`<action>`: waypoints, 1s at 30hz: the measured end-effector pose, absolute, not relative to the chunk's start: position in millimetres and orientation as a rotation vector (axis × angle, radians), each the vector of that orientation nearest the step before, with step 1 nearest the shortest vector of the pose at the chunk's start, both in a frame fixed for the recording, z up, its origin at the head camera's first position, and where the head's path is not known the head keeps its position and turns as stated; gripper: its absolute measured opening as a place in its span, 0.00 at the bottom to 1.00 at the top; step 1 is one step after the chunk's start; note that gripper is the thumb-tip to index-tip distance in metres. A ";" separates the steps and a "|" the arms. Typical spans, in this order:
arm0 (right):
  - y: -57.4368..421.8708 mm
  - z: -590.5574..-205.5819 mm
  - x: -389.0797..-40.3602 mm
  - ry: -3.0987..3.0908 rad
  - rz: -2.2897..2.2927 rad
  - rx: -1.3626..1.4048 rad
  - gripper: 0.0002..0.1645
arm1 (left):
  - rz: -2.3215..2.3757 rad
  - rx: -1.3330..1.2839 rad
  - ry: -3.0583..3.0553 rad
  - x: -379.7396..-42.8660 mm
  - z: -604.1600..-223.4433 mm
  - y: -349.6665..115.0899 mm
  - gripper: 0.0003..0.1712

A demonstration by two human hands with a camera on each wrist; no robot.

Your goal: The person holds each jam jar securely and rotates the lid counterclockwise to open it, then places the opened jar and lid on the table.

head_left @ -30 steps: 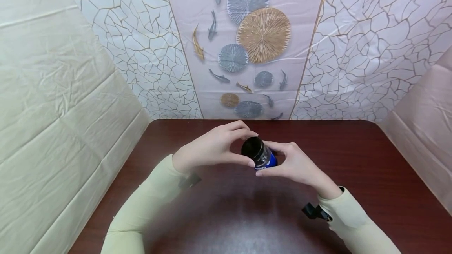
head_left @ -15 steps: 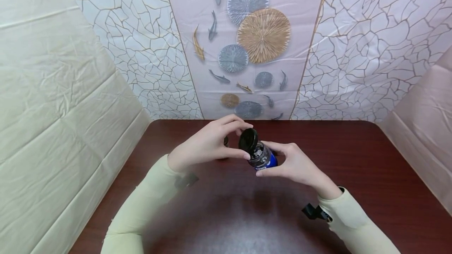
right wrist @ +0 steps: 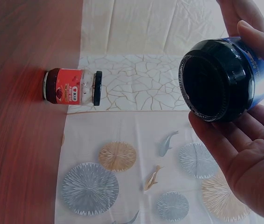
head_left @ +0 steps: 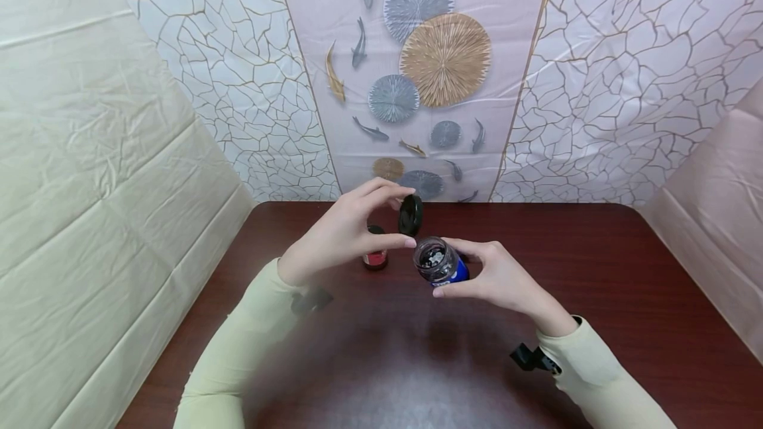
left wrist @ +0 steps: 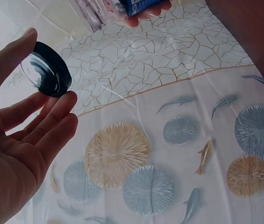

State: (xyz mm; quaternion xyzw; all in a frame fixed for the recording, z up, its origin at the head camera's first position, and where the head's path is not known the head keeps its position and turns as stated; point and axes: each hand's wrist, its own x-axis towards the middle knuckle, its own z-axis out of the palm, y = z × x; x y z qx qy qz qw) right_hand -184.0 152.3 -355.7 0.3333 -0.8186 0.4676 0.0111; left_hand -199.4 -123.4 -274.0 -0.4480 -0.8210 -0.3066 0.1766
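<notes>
My left hand (head_left: 352, 230) pinches a round black lid (head_left: 410, 216) by its edge, thumb on one side and fingers on the other. In the left wrist view the lid (left wrist: 46, 70) stands on edge, its inner side partly showing. To the right, my right hand (head_left: 497, 277) grips a glass jar (head_left: 438, 262) with a blue label. The jar is tilted, its uncovered mouth facing up and left, and dark contents with pale glints show inside. The right wrist view shows the dark bottom of this jar (right wrist: 216, 81), with fingers and thumb round its sides.
A second jar (right wrist: 71, 87) with a red label and black lid stands upright on the dark red table (head_left: 596, 270), behind my left hand. A patterned cloth (head_left: 429, 85) hangs at the table's far edge, with plain pale cloth (head_left: 107, 184) along the left side.
The lid has come off the blue-labelled jar and moved up and left with my left hand, turning on edge. The red-labelled jar has come into sight. My right hand has stayed in place.
</notes>
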 end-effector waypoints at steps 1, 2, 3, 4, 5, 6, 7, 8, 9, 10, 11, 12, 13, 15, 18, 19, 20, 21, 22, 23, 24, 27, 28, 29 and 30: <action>152.3 -355.9 -184.0 -2.556 1.457 1.036 0.44 | -0.876 -1.257 -2.327 -199.7 -273.9 -123.8 0.38; 152.2 -356.2 -184.1 -2.558 1.453 1.031 0.44 | -0.886 -1.247 -2.329 -200.0 -273.9 -124.3 0.38; 152.1 -356.3 -184.3 -2.560 1.450 1.027 0.44 | -0.894 -1.238 -2.330 -200.1 -274.0 -124.8 0.38; 152.1 -356.6 -184.5 -2.563 1.446 1.022 0.44 | -0.905 -1.231 -2.330 -200.2 -274.0 -125.2 0.38; 152.1 -356.9 -184.7 -2.565 1.443 1.018 0.44 | -0.913 -1.225 -2.329 -200.3 -274.1 -125.5 0.38; 152.1 -357.3 -185.0 -2.566 1.439 1.016 0.44 | -0.922 -1.221 -2.328 -200.5 -274.0 -125.7 0.38; 152.1 -357.5 -185.2 -2.568 1.438 1.014 0.44 | -0.934 -1.219 -2.324 -200.8 -274.0 -125.8 0.38; 152.2 -357.7 -185.4 -2.570 1.436 1.011 0.44 | -0.943 -1.217 -2.319 -201.2 -274.0 -125.9 0.39; 152.2 -358.1 -185.6 -2.572 1.435 1.011 0.44 | -0.952 -1.214 -2.315 -201.4 -273.9 -126.0 0.39; 152.4 -358.4 -185.8 -2.574 1.435 1.009 0.44 | -0.960 -1.210 -2.311 -201.6 -273.8 -126.0 0.39; 152.7 -358.7 -186.1 -2.577 1.435 1.008 0.45 | -0.968 -1.206 -2.309 -201.8 -273.6 -126.1 0.39; 152.7 -359.0 -186.2 -2.579 1.438 1.008 0.45 | -0.980 -1.203 -2.307 -202.0 -273.5 -126.1 0.39; 152.9 -359.4 -186.6 -2.583 1.444 1.004 0.45 | -0.990 -1.198 -2.307 -202.1 -273.3 -126.1 0.38; 153.2 -360.1 -187.3 -2.585 1.449 0.996 0.45 | -1.000 -1.189 -2.306 -202.1 -273.1 -126.3 0.38; 153.6 -360.5 -187.8 -2.583 1.461 0.984 0.46 | -1.011 -1.182 -2.302 -202.2 -272.8 -126.4 0.38; 153.8 -360.7 -188.0 -2.583 1.465 0.977 0.46 | -1.012 -1.182 -2.299 -202.3 -272.9 -126.4 0.38; 154.1 -360.7 -188.0 -2.583 1.466 0.971 0.46 | -1.011 -1.182 -2.296 -202.4 -272.9 -126.4 0.38; 154.5 -360.9 -188.1 -2.581 1.470 0.966 0.46 | -1.009 -1.181 -2.293 -202.7 -273.3 -126.4 0.38; 155.1 -361.2 -188.2 -2.581 1.471 0.961 0.46 | -1.011 -1.180 -2.292 -202.9 -273.7 -126.5 0.38; 156.0 -361.4 -188.4 -2.581 1.471 0.953 0.46 | -1.011 -1.179 -2.292 -203.1 -274.1 -126.4 0.38; 157.1 -362.0 -188.9 -2.579 1.470 0.947 0.45 | -1.010 -1.176 -2.293 -203.0 -274.4 -126.4 0.38; 161.9 -363.4 -190.3 -2.573 1.462 0.913 0.45 | -0.993 -1.161 -2.301 -203.3 -275.3 -126.3 0.38; 164.0 -363.8 -190.9 -2.572 1.464 0.898 0.46 | -0.991 -1.157 -2.305 -203.3 -275.4 -126.1 0.38; 166.3 -364.6 -191.7 -2.572 1.467 0.881 0.46 | -0.987 -1.153 -2.309 -203.2 -275.6 -126.1 0.38; 168.6 -365.4 -192.5 -2.572 1.469 0.866 0.46 | -0.984 -1.150 -2.311 -203.4 -276.0 -126.1 0.38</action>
